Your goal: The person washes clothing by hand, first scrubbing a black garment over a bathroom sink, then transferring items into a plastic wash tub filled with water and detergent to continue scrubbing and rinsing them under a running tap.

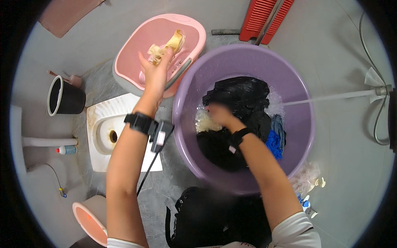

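Observation:
My left hand [156,69] is over the pink basin [128,59], with a pale yellow cloth [175,42] at its fingers. The thumb stands out to one side. Inside the large purple tub [294,74], my right hand [221,115] is blurred by motion. It is among wet black clothes [240,90], beside a pale cream cloth [206,121]. Its fingertips are unclear, so what it grips cannot be made out. A bright blue cloth [274,144] and a blue denim piece [277,122] lie at the tub's right side. Each of my wrists wears a black strap.
Water streams [328,96] from a wall tap [383,90] into the tub. Left of it are a white squat toilet [102,130], a black bucket [73,100] and a bottle [68,150]. A red plastic slatted piece [257,18] leans behind. Bottles [305,203] stand at right.

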Demonstrator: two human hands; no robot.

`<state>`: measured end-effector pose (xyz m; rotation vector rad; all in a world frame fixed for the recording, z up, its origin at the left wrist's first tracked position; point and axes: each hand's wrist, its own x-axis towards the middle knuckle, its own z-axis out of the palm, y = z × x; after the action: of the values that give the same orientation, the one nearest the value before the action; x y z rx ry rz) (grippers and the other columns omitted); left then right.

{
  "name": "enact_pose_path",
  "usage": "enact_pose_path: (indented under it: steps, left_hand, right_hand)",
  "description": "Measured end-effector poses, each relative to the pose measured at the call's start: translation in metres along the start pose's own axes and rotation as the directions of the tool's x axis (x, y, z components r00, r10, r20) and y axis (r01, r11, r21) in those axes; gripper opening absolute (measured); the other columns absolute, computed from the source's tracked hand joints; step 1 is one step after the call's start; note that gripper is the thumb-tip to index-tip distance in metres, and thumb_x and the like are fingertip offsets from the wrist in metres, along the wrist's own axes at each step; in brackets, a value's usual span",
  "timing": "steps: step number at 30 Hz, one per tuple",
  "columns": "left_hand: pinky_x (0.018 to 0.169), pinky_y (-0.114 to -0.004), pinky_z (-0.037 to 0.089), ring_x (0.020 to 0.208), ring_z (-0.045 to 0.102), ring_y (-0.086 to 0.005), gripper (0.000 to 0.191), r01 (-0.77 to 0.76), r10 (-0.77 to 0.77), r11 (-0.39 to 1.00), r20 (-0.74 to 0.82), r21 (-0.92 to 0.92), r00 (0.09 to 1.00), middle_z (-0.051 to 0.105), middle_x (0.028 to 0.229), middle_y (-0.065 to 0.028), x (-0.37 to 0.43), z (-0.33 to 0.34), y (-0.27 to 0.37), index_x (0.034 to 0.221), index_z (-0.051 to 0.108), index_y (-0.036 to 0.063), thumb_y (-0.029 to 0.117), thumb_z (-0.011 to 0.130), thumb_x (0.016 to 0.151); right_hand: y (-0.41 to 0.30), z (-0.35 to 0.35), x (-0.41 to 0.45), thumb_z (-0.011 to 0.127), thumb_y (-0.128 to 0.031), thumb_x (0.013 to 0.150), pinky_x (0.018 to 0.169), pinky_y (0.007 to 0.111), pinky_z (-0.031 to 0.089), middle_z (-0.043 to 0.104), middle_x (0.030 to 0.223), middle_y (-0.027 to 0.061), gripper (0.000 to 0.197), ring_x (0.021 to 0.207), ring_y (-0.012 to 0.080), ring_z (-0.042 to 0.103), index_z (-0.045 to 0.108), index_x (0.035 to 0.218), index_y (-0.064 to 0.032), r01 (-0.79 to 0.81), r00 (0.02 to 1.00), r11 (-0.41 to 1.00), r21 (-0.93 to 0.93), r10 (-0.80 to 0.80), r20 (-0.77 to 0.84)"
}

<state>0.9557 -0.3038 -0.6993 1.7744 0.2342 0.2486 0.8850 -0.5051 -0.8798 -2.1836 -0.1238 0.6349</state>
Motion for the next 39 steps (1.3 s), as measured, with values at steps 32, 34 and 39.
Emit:
enact_pose_path:
  steps: [32, 34, 39]
  left_hand:
    - [0.092, -0.067, 0.027, 0.134, 0.014, -0.0385, 0.096, 0.747, -0.728, 0.617, 0.540, 0.247, 0.423, 0.004, 0.148, -0.0160, -0.106, 0.043, -0.050, 0.142, -0.010, 0.0164, 0.075, 0.031, 0.078]
    - [0.095, -0.067, 0.023, 0.134, 0.012, -0.0412, 0.095, 0.777, -0.698, 0.608, 0.577, 0.166, 0.424, 0.004, 0.148, -0.0168, -0.107, 0.055, -0.051, 0.142, -0.010, 0.0173, 0.076, 0.027, 0.078]
    - [0.096, -0.044, 0.037, 0.115, 0.046, -0.0248, 0.072, 0.850, -0.409, 0.481, 0.804, -0.214, 0.433, 0.047, 0.125, -0.0117, -0.120, 0.095, -0.039, 0.128, 0.037, 0.0102, 0.066, 0.020, 0.087]
  right_hand:
    - [-0.078, -0.051, -0.069, 0.049, -0.026, 0.085, 0.070, 0.029, 0.045, 0.059, 0.083, 0.0016, 0.021, 0.076, 0.0182, 0.058, 0.059, 0.091, -0.0081, -0.171, 0.936, 0.439, 0.882, 0.351, 0.007]
    - [-0.108, -0.075, -0.090, 0.048, -0.026, 0.086, 0.070, 0.032, 0.045, 0.055, 0.077, 0.0029, 0.021, 0.075, 0.0163, 0.056, 0.057, 0.081, -0.0078, -0.017, 0.961, 0.243, 0.970, 0.271, -0.051]
    - [-0.092, -0.081, -0.099, 0.048, -0.018, 0.086, 0.071, 0.031, 0.045, 0.055, 0.088, 0.0065, 0.017, 0.081, 0.0142, 0.054, 0.052, 0.094, -0.0039, 0.196, 0.932, 0.310, 0.930, 0.236, -0.275]
